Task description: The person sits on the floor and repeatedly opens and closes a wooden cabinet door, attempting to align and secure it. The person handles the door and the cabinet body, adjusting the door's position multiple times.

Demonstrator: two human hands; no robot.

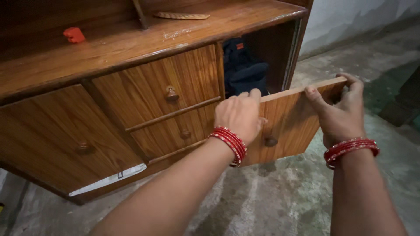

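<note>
A wooden cabinet door [291, 126] with a round knob [271, 141] stands swung out from the cabinet [131, 48]. My left hand [238, 116] grips the door's top edge near the hinge side. My right hand [341, 111] grips the top edge at the outer corner. Both wrists wear red bangles. Behind the door, the compartment shows dark folded clothes [243, 70].
Two drawers with knobs [171, 94] sit in the cabinet's middle, and a shut door [65, 140] is at the left. A red object [74, 35] and a flat pale piece [181, 16] lie on the top. The concrete floor [284, 196] lies below; a wall stands at the far right.
</note>
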